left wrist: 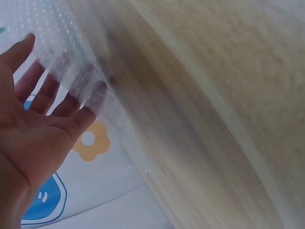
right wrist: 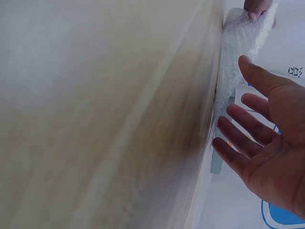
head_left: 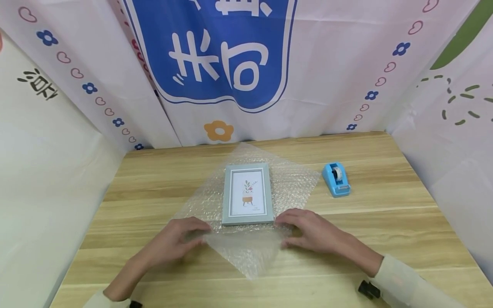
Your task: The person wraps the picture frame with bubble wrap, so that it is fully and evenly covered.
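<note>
A pale blue-green picture frame (head_left: 247, 193) with a potted-plant drawing lies face up on a sheet of bubble wrap (head_left: 292, 179), which is turned cornerwise. The wrap's near corner hangs raised in front of the frame. My left hand (head_left: 188, 238) is at the wrap's left near edge; in the left wrist view its fingers (left wrist: 45, 93) show partly through the film, thumb standing apart. At the frame's lower right corner is my right hand (head_left: 308, 231), its fingers (right wrist: 238, 136) spread beside the wrap and its thumb held away from them.
A blue tape dispenser (head_left: 336, 179) stands on the wooden table (head_left: 369, 248), right of the wrap. Printed cloth (head_left: 323, 85) hangs along the table's back edge, and pale sheets (head_left: 42, 171) close off both sides.
</note>
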A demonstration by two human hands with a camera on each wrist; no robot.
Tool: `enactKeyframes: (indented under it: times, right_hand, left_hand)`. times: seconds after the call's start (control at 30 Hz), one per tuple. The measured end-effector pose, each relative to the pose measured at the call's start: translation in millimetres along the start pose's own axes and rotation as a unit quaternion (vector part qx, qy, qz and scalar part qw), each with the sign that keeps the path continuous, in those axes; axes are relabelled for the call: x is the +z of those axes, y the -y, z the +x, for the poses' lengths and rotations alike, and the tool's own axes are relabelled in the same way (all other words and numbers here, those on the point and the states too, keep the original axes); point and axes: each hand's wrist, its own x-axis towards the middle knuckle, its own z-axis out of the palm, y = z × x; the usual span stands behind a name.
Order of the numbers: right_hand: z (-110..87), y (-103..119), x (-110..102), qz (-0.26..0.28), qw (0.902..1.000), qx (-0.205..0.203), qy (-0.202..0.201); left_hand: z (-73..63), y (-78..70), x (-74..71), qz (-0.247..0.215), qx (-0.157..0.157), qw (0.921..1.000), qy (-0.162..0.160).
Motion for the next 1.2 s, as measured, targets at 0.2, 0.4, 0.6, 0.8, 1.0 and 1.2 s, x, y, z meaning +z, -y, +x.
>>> enactKeyframes:
  times: [0.2,0.4,0.6,0.8,1.0,1.2]
  right_hand:
    - [2.7,0.6,-1.7,0.026,0.9996,-0.008,0.001]
    - [5.5,5.1,-0.5,0.030,0.9986,-0.042,-0.012]
    - [7.7,8.4,-1.9,0.060,0.9963,-0.056,-0.026]
    - [11.7,9.8,-5.3,0.106,0.9925,-0.044,-0.042]
    - [18.7,12.9,-11.1,0.141,0.9875,-0.031,-0.062]
    - [27.5,12.3,-15.0,0.140,0.9847,-0.030,-0.099]
  left_hand:
    - [6.7,-0.9,-0.8,-0.072,-0.037,0.9962,-0.032]
    - [7.6,-2.6,-3.0,-0.087,-0.074,0.9929,-0.035]
    - [9.1,-5.0,-5.2,-0.052,-0.083,0.9941,-0.047]
    - [13.6,-8.6,-4.7,-0.018,-0.034,0.9956,-0.086]
    - [26.1,-17.7,-2.2,-0.025,0.015,0.9933,-0.112]
    - [41.1,-27.1,-2.4,-0.032,-0.004,0.9919,-0.122]
